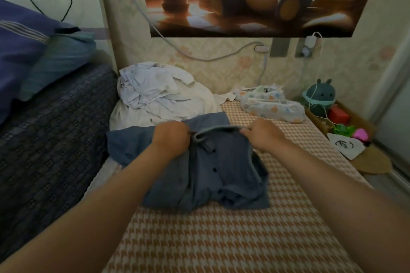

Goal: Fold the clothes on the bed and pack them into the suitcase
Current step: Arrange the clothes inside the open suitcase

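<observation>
A blue buttoned shirt [213, 173] lies rumpled on the orange-and-white checked bed [233, 239], its button placket facing up. My left hand [172, 139] grips the left side of its collar. My right hand [263, 134] pinches the collar's right end, and the collar edge is stretched between the two hands. Behind the shirt sits a crumpled heap of white and pale blue clothes [155, 93]. No suitcase is in view.
A dark blue quilt [48, 139] and pillows [28, 51] are piled along the left. Patterned fabric items [273, 104] lie at the back right near the wall. A box [346, 126] with a plush toy and small objects sits beside the bed on the right.
</observation>
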`<state>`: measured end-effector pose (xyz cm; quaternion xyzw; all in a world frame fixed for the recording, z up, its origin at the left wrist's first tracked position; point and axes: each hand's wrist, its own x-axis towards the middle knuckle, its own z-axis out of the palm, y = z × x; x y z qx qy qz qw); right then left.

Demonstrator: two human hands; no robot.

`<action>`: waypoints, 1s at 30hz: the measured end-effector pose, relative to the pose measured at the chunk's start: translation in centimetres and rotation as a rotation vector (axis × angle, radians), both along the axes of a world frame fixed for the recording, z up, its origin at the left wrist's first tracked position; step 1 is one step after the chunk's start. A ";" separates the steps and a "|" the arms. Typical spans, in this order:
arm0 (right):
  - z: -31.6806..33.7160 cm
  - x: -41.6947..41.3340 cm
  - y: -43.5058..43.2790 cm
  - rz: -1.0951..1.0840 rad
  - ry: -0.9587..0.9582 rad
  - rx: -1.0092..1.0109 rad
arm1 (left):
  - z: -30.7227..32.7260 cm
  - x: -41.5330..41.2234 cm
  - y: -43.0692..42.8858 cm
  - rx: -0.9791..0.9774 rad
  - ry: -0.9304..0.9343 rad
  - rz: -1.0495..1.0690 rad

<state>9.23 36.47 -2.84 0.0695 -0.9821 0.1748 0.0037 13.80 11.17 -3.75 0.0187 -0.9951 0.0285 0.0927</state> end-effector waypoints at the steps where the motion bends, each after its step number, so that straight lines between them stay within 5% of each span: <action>1: 0.9 -1.6 -1.2 -0.032 -0.009 -0.087 | 0.7 -1.7 -0.5 0.090 -0.028 0.046; 5: 3.2 -7.7 -6.7 -0.099 -0.057 -0.830 | 4.6 -7.4 -3.1 0.446 0.008 0.158; 8: 4.2 -10.1 -9.5 0.108 -0.067 -1.051 | 5.8 -9.6 -4.6 0.900 0.202 0.161; 12: 1.2 -9.2 -9.2 0.277 -0.006 -0.689 | 2.9 -8.0 -4.7 0.886 0.218 -0.002; 15: -2.6 -6.7 -7.2 0.303 0.006 -0.333 | -1.4 -5.2 -4.4 0.716 0.044 -0.175; 20: -8.4 -1.3 -5.4 0.412 0.071 0.164 | -8.0 -0.5 -4.1 0.195 -0.194 -0.142; 23: -11.4 -1.6 -6.6 0.404 0.097 0.326 | -10.6 -0.6 -5.4 0.181 -0.080 -0.101; 27: -11.1 -2.7 -8.1 0.324 0.123 0.355 | -10.3 -1.2 -5.9 0.397 -0.107 -0.097; 30: -8.9 -2.1 -7.2 0.268 0.136 -0.015 | -7.5 -0.8 -5.8 0.442 -0.075 -0.165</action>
